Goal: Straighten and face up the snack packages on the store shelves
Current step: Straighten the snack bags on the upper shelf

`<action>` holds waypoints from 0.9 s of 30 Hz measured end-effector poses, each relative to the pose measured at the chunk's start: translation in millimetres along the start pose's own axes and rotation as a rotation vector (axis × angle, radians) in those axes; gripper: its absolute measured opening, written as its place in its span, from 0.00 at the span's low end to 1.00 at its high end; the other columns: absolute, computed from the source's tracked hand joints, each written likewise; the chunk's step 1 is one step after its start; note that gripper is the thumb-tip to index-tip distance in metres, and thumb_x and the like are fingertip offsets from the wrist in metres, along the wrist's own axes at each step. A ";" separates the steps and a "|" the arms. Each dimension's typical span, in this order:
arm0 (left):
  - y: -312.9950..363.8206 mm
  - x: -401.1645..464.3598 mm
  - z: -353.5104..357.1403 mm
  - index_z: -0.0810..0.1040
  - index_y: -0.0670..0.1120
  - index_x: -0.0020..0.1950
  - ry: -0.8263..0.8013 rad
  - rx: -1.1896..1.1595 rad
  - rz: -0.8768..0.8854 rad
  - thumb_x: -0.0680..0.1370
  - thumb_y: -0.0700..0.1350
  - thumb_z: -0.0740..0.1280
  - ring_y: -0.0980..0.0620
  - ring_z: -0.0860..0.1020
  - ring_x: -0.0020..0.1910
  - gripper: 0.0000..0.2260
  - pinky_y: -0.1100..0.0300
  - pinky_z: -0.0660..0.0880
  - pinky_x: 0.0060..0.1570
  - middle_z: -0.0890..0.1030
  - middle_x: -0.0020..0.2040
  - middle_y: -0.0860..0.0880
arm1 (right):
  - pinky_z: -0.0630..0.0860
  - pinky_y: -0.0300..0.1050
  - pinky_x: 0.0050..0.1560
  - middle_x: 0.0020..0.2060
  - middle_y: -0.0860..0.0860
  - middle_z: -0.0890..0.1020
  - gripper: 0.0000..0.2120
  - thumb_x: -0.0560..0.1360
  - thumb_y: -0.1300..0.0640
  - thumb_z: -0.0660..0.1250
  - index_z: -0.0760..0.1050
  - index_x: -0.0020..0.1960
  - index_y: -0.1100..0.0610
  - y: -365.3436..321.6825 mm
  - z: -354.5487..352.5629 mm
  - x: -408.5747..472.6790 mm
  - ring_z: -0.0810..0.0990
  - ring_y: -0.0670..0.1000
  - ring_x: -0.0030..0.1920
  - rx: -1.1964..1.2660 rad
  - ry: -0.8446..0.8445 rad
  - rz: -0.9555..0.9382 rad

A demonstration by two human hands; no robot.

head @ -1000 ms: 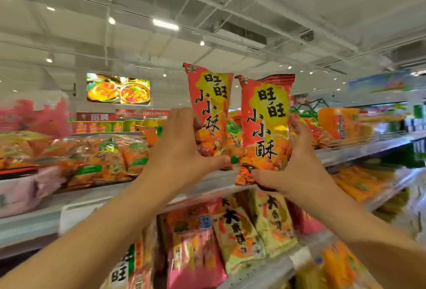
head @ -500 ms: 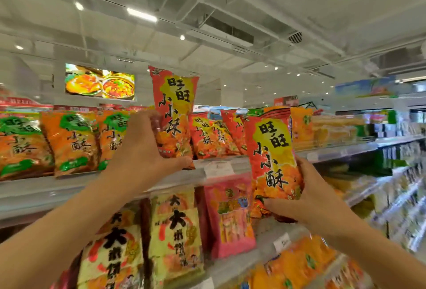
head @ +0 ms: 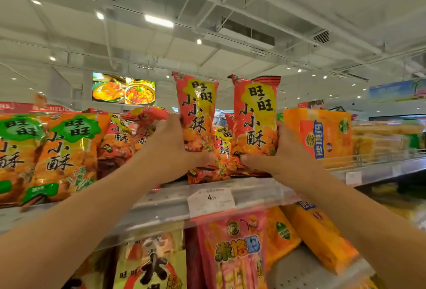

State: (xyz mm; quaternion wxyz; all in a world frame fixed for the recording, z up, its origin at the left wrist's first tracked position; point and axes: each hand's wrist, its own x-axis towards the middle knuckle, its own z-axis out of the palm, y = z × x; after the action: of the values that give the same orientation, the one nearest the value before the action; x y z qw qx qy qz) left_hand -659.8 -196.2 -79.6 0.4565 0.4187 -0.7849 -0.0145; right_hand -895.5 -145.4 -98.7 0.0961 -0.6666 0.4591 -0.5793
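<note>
Holding two red snack bags upright just above the shelf edge (head: 170,203), our left hand (head: 171,148) grips one bag (head: 196,113), our right hand (head: 285,152) the other (head: 254,115). Next, we judge, both need seating label-forward on that shelf.

single head-worn view, wide-angle. faces forward and tilted upward: ceiling (head: 299,0) fills upper half, top shelf (head: 175,203) crosses just below fingers (head: 202,157). close range, both forearms enter from bottom corners. lower shelf stock cropped beneath fingers. no second view.
</note>
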 end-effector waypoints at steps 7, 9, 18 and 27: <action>-2.6 7.4 35.0 0.55 0.51 0.75 -0.141 0.141 -0.194 0.70 0.66 0.68 0.49 0.68 0.64 0.41 0.54 0.68 0.64 0.63 0.70 0.48 | 0.80 0.51 0.55 0.49 0.44 0.84 0.35 0.61 0.57 0.83 0.69 0.62 0.46 41.7 14.0 53.9 0.84 0.45 0.48 -0.011 -0.237 0.061; 1.6 9.9 32.8 0.57 0.51 0.75 -0.191 0.136 -0.265 0.70 0.66 0.69 0.49 0.71 0.63 0.40 0.51 0.70 0.65 0.68 0.69 0.51 | 0.78 0.53 0.57 0.49 0.46 0.83 0.33 0.61 0.55 0.83 0.69 0.60 0.48 51.4 10.0 59.0 0.83 0.48 0.49 -0.063 -0.272 0.074; 34.0 15.6 40.0 0.71 0.54 0.61 -0.003 -0.011 -0.425 0.66 0.60 0.76 0.60 0.72 0.46 0.29 0.65 0.65 0.37 0.76 0.49 0.57 | 0.81 0.49 0.48 0.61 0.48 0.74 0.49 0.65 0.55 0.80 0.51 0.75 0.52 67.0 -9.9 59.1 0.80 0.48 0.49 -0.011 -0.429 0.060; 45.3 9.1 70.8 0.68 0.56 0.65 -0.035 0.052 -0.414 0.69 0.65 0.72 0.64 0.73 0.45 0.29 0.66 0.69 0.38 0.72 0.47 0.63 | 0.68 0.41 0.32 0.42 0.48 0.73 0.19 0.72 0.54 0.71 0.65 0.56 0.56 69.1 -10.7 69.5 0.72 0.46 0.39 -0.252 -0.342 -0.081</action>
State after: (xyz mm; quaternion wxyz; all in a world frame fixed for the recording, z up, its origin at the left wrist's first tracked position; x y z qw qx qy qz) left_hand -742.6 -198.4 -96.1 0.4194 0.5822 -0.6900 -0.0950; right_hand -945.8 -230.0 -93.4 0.0651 -0.7797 0.4781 -0.3992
